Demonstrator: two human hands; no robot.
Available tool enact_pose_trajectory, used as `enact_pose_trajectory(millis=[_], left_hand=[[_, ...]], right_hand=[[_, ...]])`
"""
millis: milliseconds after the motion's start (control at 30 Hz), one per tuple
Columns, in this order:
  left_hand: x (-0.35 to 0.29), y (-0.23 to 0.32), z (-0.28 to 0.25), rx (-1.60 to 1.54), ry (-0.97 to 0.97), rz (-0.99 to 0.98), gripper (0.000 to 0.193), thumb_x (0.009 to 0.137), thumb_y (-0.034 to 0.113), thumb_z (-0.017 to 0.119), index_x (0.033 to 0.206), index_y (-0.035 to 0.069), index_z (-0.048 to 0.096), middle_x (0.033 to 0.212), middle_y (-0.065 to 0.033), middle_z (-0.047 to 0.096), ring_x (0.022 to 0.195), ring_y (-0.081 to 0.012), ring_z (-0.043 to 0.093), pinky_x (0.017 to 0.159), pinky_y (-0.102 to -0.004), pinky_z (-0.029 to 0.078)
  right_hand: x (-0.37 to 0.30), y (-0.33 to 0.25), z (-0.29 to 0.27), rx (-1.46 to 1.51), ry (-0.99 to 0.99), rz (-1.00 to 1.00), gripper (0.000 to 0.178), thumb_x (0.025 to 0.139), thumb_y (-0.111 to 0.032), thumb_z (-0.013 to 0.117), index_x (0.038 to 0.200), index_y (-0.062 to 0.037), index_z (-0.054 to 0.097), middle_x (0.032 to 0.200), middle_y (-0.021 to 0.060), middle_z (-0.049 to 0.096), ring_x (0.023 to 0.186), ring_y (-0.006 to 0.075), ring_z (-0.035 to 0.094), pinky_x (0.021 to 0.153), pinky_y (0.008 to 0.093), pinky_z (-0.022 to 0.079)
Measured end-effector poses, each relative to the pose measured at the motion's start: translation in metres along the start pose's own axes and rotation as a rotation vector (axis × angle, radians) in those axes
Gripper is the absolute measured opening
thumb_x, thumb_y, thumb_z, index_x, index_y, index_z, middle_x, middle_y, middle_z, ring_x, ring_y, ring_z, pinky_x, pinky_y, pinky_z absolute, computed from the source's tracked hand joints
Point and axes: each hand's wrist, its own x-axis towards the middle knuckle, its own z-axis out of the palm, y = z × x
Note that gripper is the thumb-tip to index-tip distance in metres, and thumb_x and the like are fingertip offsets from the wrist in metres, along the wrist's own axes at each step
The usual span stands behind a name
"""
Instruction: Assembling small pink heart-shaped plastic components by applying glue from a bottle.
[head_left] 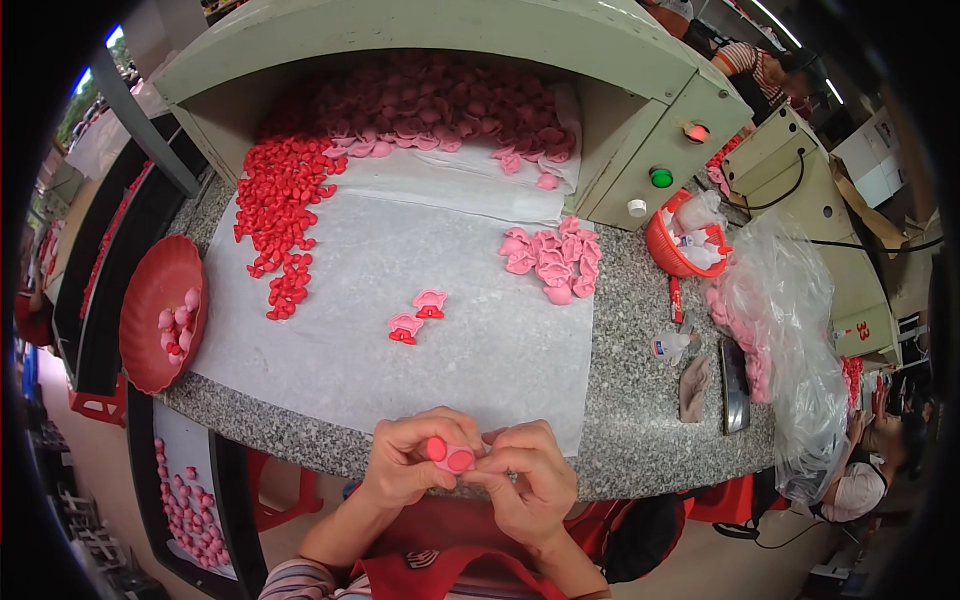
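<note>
Near the front edge of the table, I hold a small pink plastic toy piece with two red round ends (458, 460) between both hands. My left hand (405, 462) is closed around its left side. The fingers of my right hand (530, 485) pinch at its right side, partly hiding it. Beyond my hands, two pink shell pieces with red feet attached (417, 317) lie on the white sheet (350, 365). Loose red foot pieces (285, 200) are heaped to the left. A small group of pink shells (553, 262) sits at the right of the sheet.
A green-grey metal housing (640, 125) arches over a pile of pink shells (440, 100). At left stands a red bowl (140, 335) with pink pieces. At right are an orange basket (665, 250), a small bottle (670, 346), a cloth (693, 388), a phone (735, 385) and a plastic bag (800, 330).
</note>
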Motion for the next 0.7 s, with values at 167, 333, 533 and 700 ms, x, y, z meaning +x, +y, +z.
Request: enact_pose_trajectory(millis=[167,333,533,700], left_hand=[[0.001,-0.002,0.002,-0.104,0.020,-0.037,0.034,0.066,0.012,0.077,0.090,-0.003,0.059,0.090,-0.0160,0.057,0.079,-0.0213,0.057,0.073,-0.0323,0.047],[0.002,0.002,0.005,-0.071,0.044,-0.062,0.033,0.066,0.007,0.075,0.092,-0.004,0.059,0.095,-0.0163,0.056,0.082,-0.0207,0.057,0.075,-0.0310,0.046],[0.010,0.013,0.026,0.165,0.074,-0.083,0.028,0.067,-0.001,0.071,0.092,-0.005,0.060,0.095,-0.0141,0.058,0.084,-0.0189,0.057,0.073,-0.0285,0.047],[0.017,0.020,0.042,0.620,0.006,0.064,0.025,0.068,0.001,0.071,0.092,-0.001,0.063,0.090,-0.0100,0.061,0.082,-0.0156,0.059,0.071,-0.0264,0.048]], right_hand=[[-0.001,0.001,-0.001,0.010,-0.006,0.036,0.015,0.064,0.001,0.072,0.073,-0.0015,0.060,0.079,0.0086,0.055,0.072,0.0200,0.056,0.065,0.0288,0.047],[-0.005,0.007,0.001,0.090,-0.001,0.136,0.015,0.067,0.002,0.071,0.076,-0.0005,0.059,0.080,0.0082,0.055,0.075,0.0185,0.055,0.067,0.0272,0.046],[-0.018,0.034,0.001,0.549,0.102,0.294,0.016,0.071,-0.001,0.070,0.079,-0.0008,0.056,0.084,0.0077,0.054,0.077,0.0157,0.052,0.070,0.0267,0.044],[-0.021,0.043,0.008,0.860,0.250,0.350,0.020,0.077,-0.016,0.068,0.071,-0.0041,0.053,0.076,0.0049,0.050,0.072,0.0155,0.047,0.065,0.0274,0.041]])
